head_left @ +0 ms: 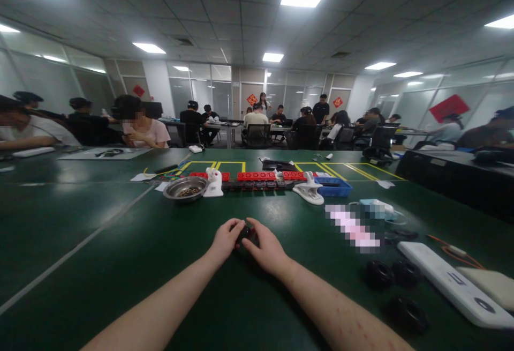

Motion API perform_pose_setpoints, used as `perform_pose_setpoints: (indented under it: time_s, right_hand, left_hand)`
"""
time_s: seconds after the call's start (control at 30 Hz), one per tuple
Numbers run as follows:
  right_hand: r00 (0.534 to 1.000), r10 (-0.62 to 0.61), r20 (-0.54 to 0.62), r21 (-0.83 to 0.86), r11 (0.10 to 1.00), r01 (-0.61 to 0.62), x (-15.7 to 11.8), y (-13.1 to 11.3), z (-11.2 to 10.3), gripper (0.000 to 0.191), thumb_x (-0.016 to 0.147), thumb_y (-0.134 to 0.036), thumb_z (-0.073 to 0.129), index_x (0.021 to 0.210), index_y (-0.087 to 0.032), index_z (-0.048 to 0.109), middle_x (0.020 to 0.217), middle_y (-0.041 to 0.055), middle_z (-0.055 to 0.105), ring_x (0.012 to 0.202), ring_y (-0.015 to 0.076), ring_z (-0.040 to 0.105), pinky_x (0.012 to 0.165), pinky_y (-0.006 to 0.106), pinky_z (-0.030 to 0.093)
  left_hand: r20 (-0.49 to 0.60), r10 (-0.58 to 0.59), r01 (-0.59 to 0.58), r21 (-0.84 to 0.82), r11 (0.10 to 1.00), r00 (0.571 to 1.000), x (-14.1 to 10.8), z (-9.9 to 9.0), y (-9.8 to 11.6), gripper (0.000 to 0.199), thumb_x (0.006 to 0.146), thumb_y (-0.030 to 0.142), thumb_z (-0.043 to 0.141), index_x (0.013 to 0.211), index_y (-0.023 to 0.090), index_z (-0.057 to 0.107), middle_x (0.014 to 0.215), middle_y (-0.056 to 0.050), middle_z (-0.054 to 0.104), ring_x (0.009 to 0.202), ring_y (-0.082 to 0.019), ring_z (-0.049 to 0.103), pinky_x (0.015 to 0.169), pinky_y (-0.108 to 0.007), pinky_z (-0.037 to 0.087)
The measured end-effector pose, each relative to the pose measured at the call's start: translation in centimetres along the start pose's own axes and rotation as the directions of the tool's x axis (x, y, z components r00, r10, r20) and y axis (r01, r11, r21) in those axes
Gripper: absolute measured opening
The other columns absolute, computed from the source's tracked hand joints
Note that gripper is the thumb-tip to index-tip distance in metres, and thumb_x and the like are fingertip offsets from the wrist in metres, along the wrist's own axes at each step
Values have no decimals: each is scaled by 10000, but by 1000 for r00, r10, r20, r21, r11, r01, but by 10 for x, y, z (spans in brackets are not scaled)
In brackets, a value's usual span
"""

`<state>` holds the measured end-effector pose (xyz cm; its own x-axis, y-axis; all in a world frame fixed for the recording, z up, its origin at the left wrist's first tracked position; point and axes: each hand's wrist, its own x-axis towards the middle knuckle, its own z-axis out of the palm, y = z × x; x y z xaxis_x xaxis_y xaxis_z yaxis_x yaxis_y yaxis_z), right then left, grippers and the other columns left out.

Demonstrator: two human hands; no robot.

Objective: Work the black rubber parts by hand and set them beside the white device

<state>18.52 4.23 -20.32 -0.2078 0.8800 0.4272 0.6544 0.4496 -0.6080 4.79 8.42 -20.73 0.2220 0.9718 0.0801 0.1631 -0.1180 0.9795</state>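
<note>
A small black round object (pixel 243 233) is held between both hands, low over the green table (pixel 176 281). My left hand (pixel 227 239) has its fingers closed on the object's left side. From the right, my right hand (pixel 263 245) curls its thumb and fingers round the same object. The hands nearly meet at the fingertips, and they cover much of the object, so its details are hidden.
A metal bowl (pixel 185 189) with small parts, a white rabbit-shaped figure (pixel 213 184), red blocks (pixel 257 176), a white clip stand (pixel 309 189) and a blue tray (pixel 334 187) stand ahead. At right lie black rings (pixel 407 313) and a white device (pixel 455 284). People sit beyond.
</note>
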Motion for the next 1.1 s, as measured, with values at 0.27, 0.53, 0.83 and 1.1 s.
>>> perform_pose_setpoints:
  time_s: [0.27, 0.53, 0.83, 1.1]
  right_hand:
    - [992, 115, 43, -73, 991, -111, 5, 8, 3, 402, 880, -356, 307, 635, -146, 545, 629, 23, 527, 647, 124, 468, 598, 221, 318]
    - [994, 99, -48, 25, 995, -98, 4, 12, 7, 176, 740, -224, 542, 898, -146, 545, 778, 32, 539, 700, 134, 476, 629, 233, 363]
    - [996, 45, -80, 55, 998, -41, 3, 13, 6, 366, 722, -228, 555, 1074, -176, 468, 894, 41, 538, 829, 161, 482, 741, 276, 377]
    - [981, 195, 0, -24, 981, -195, 7, 14, 4, 411, 876, -392, 287, 670, -144, 540, 649, 24, 530, 635, 119, 475, 574, 211, 324]
  left_hand:
    - [21, 280, -276, 253, 927, 960, -12, -2, 9, 307, 756, 443, 430, 835, 170, 548, 764, -23, 571, 683, -150, 539, 613, -244, 428]
    - [37, 63, -65, 51, 997, 997, -5, 4, 1, 371, 739, 470, 419, 936, 158, 462, 805, -36, 525, 605, -135, 545, 448, -221, 431]
    - [39, -85, 90, -176, 980, 996, -2, 9, 2, 322, 695, 416, 484, 873, 150, 450, 717, -9, 526, 510, -92, 512, 387, -173, 390]
    - [39, 137, -141, 143, 980, 990, -6, 4, -1, 312, 704, 378, 498, 940, 176, 474, 851, -42, 526, 652, -140, 528, 471, -209, 423]
